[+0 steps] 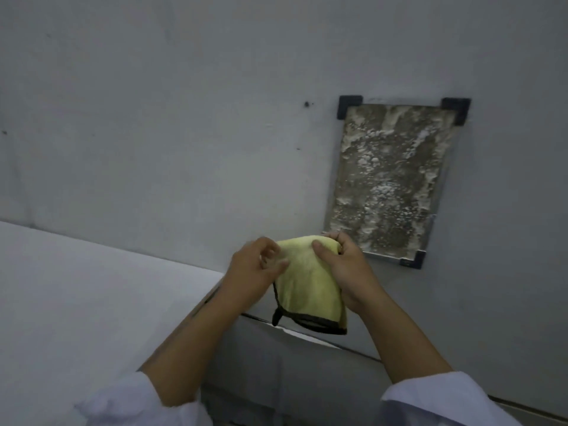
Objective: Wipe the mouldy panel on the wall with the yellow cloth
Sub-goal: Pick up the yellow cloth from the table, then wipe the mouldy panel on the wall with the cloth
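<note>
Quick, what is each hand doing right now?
Left hand: fingers curled at the edge of the yellow cloth; a firm grip cannot be told.
Right hand: holds the yellow cloth at its top.

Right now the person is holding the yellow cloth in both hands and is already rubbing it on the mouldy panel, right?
Not quite. Both hands do hold the yellow cloth, left hand and right hand, but it is not on the mouldy panel yet. The head view shows the cloth held in the air below the panel's lower left corner, with the panel unwiped.
</note>
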